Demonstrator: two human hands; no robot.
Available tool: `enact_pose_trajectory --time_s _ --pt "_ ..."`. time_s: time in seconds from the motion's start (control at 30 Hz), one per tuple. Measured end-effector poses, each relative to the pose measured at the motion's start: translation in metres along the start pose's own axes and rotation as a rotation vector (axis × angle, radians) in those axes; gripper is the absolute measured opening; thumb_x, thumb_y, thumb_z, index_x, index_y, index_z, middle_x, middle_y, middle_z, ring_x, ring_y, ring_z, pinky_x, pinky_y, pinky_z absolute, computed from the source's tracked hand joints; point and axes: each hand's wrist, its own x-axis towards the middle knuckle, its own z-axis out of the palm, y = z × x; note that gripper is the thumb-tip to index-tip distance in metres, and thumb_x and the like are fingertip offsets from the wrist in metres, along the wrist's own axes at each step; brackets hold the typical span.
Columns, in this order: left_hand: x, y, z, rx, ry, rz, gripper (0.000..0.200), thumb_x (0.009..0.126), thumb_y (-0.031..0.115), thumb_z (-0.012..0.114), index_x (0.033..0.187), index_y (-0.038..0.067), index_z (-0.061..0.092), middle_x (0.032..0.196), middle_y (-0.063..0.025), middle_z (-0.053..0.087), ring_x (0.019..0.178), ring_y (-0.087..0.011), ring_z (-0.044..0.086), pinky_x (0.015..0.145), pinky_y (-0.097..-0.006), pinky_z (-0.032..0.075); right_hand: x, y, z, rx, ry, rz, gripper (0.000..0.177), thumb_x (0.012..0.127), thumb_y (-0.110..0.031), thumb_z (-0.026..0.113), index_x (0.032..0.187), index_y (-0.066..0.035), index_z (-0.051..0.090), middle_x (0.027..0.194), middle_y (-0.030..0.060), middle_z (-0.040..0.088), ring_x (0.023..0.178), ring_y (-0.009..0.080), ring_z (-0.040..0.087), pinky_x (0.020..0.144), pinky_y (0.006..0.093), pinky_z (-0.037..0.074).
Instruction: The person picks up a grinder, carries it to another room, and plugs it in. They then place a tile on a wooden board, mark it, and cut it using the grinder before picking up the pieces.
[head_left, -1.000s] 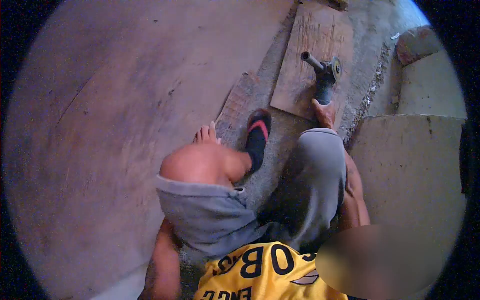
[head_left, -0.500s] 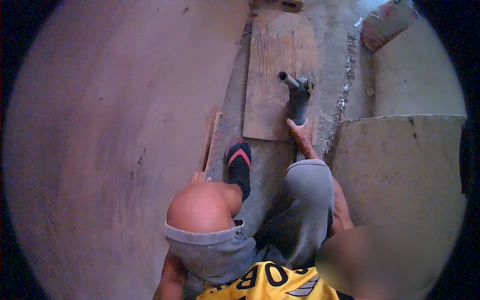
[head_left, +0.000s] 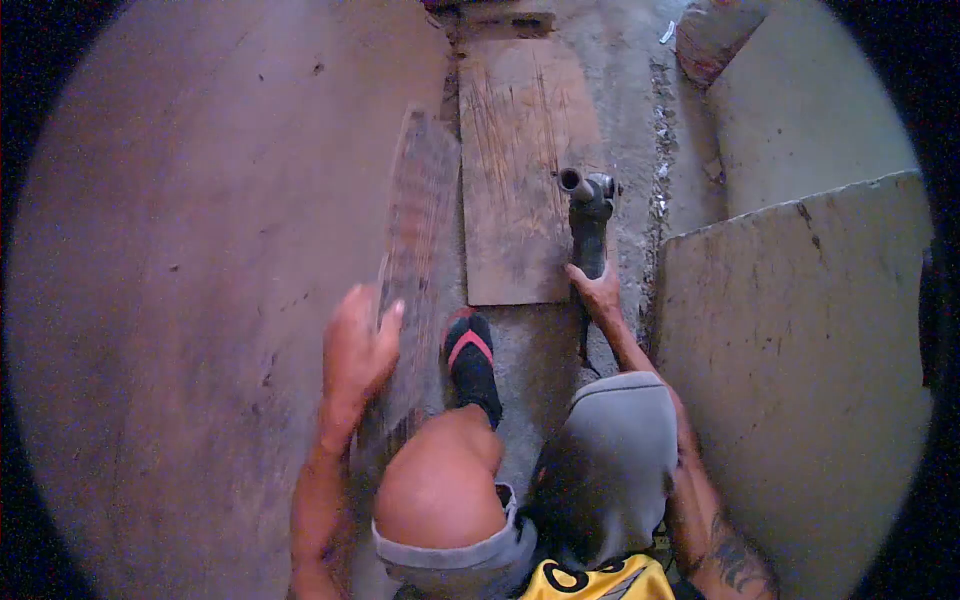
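My left hand (head_left: 358, 345) is closed around the edge of a rough wooden board (head_left: 425, 220), its thumb on the near face. The board is tilted up, with its lower end beside my left knee. My right hand (head_left: 600, 292) is wrapped around the dark body of an angle grinder (head_left: 589, 235). The grinder's tubular side handle points up, and its head lies toward the far end. Its disc is mostly hidden in this view. Beneath the grinder a wider plank (head_left: 520, 200) with scored cut lines lies flat on the ground.
A large flat brownish panel (head_left: 200, 250) spreads across the left. On the right stand big grey slabs (head_left: 800, 330), with a reddish sack (head_left: 715, 40) behind them. A wooden block (head_left: 505, 18) sits at the plank's far end. My sandalled foot (head_left: 470, 350) is near the plank.
My left hand has come up from behind my knee, raising and tilting the board. The grinder stays in my right hand and has turned slightly. The camera view has shifted.
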Motion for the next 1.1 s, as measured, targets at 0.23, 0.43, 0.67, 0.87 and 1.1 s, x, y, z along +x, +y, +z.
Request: enact_pose_trajectory --time_s 0.23,0.43,0.67,0.87,1.1 --pt "0.187 0.025 0.097 0.109 -0.120 0.253 0.029 0.080 0.020 0.063 0.095 -0.005 0.062 0.100 -0.0270 0.060 0.089 -0.0436 0.060 0.077 -0.0510 0.048 -0.034 -0.018 -0.049 0.149 -0.058 0.077 0.049 0.076 -0.035 0.078 0.102 0.001 0.059 0.083 0.0087 0.066 0.072 0.0184 0.062 0.066 0.0329 0.051" --pt "0.267 0.071 0.184 0.346 -0.139 0.111 0.033 0.082 0.013 0.063 0.110 -0.004 0.063 0.105 -0.0251 0.061 0.099 -0.0408 0.065 0.083 -0.0476 0.055 -0.048 -0.005 -0.070 0.150 -0.083 -0.029 0.039 0.078 -0.030 0.076 0.100 -0.003 0.058 0.085 0.0068 0.064 0.074 0.0170 0.061 0.069 0.0329 0.050" --pt "0.271 0.086 0.309 0.425 -0.153 -0.030 0.052 0.087 0.016 0.058 0.131 -0.009 0.046 0.131 -0.0301 0.044 0.092 -0.0329 0.069 0.070 -0.0393 0.058 -0.064 -0.042 -0.093 0.181 -0.108 0.107 0.068 0.073 -0.038 0.082 0.121 0.001 0.055 0.112 0.0163 0.065 0.100 0.0273 0.063 0.091 0.0376 0.048" --pt "0.245 0.111 0.347 0.477 -0.201 -0.082 0.050 0.092 0.022 0.051 0.136 -0.002 0.049 0.139 -0.0273 0.040 0.109 -0.0331 0.061 0.057 -0.0438 0.053 -0.066 -0.029 -0.099 0.107 -0.070 0.037 0.074 0.074 -0.039 0.080 0.127 0.003 0.050 0.115 0.0167 0.064 0.104 0.0283 0.062 0.095 0.0367 0.046" --pt "0.239 0.106 0.365 0.841 -0.335 0.245 0.043 0.094 0.019 0.048 0.134 0.005 0.056 0.149 -0.0207 0.035 0.128 -0.0476 0.036 0.056 -0.0517 0.044 -0.066 -0.041 -0.107 0.172 -0.111 0.109 0.077 0.073 -0.042 0.081 0.128 0.002 0.050 0.116 0.0166 0.064 0.104 0.0277 0.062 0.095 0.0362 0.046"
